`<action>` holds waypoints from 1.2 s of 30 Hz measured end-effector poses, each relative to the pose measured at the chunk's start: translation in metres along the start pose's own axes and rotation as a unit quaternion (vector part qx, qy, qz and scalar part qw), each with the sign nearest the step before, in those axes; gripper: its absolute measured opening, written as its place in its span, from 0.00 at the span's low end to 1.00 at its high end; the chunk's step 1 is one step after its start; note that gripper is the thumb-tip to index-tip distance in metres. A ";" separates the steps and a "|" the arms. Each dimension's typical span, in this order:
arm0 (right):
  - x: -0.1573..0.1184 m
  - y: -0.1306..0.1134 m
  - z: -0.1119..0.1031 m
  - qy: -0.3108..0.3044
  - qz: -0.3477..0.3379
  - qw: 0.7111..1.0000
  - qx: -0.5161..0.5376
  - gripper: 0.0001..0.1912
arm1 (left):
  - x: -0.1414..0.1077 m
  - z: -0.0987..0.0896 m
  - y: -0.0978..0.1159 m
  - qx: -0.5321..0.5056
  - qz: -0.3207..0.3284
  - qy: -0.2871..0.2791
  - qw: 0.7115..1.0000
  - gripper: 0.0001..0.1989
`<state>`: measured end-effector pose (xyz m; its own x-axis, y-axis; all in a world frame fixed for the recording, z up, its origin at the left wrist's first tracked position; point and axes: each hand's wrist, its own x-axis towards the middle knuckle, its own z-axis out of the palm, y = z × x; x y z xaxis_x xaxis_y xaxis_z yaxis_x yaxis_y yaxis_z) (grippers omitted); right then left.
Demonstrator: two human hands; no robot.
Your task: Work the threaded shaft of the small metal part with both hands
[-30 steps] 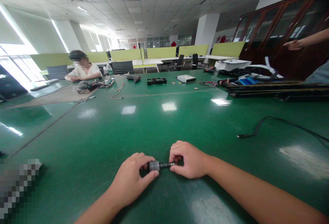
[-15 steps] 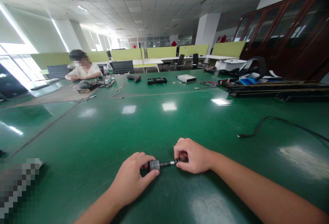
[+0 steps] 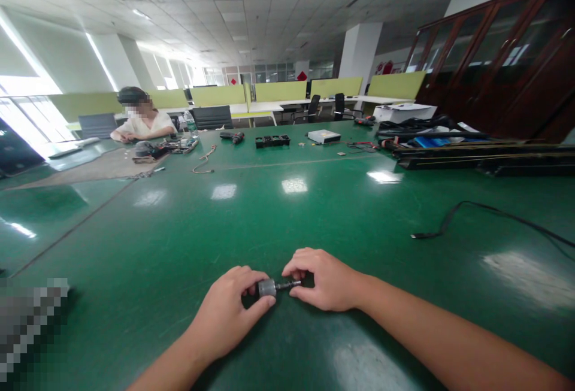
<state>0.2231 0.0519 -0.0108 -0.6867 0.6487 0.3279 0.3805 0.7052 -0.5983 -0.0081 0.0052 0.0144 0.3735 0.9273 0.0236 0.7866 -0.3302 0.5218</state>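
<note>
A small grey cylindrical motor [image 3: 267,287] lies sideways near the front of the green table, its thin dark shaft [image 3: 284,285] pointing right. The thumb and fingers of my left hand [image 3: 231,304] are closed around the motor's body, hiding its left end. At the shaft's far end, my right hand [image 3: 326,283] curls its thumb and fingertips around the metal tip. Whether a small separate piece sits between those right fingertips, I cannot make out.
A black cable [image 3: 449,217] lies on the right. Farther back are a power drill [image 3: 232,138], a black fan bracket [image 3: 272,141], a silver box-shaped drive [image 3: 323,136] and long black rails [image 3: 440,156]. A person [image 3: 146,121] sits at the far left behind assorted parts [image 3: 153,150].
My right hand has moved left along the shaft toward the motor. The dark coiled piece seen at its fingertips before no longer shows clearly. My left hand keeps its hold.
</note>
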 end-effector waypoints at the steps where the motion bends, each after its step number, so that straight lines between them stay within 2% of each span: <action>1: 0.000 -0.002 0.001 -0.002 -0.003 1.000 0.015 0.15 | 0.000 0.000 0.000 0.001 0.002 0.000 1.000 0.09; 5: -0.001 -0.008 0.001 -0.005 -0.004 0.998 0.069 0.28 | -0.001 -0.001 -0.001 0.006 0.007 -0.003 1.000 0.09; 8: -0.002 -0.007 0.001 -0.004 0.001 0.996 0.094 0.30 | -0.001 0.000 -0.001 0.003 0.007 -0.001 1.000 0.08; 19: 0.000 -0.001 0.007 -0.010 0.033 0.997 0.075 0.25 | -0.001 0.000 -0.003 -0.024 0.009 -0.005 1.000 0.12; 25: 0.000 -0.002 0.006 -0.008 0.028 0.998 0.051 0.23 | 0.000 0.001 -0.002 -0.010 0.003 0.000 1.000 0.09; 32: 0.002 -0.003 0.004 -0.021 -0.001 1.000 0.011 0.07 | 0.000 0.002 -0.005 -0.015 0.009 -0.002 1.000 0.09; 36: 0.003 -0.002 0.002 -0.023 -0.024 0.999 0.008 0.06 | 0.000 0.003 -0.007 -0.017 0.012 0.000 1.000 0.10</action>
<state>0.2190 0.0514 -0.0100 -0.7324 0.5998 0.3221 0.3368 0.7304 -0.5942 -0.0119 0.0064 0.0084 0.3924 0.9191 0.0364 0.7600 -0.3463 0.5501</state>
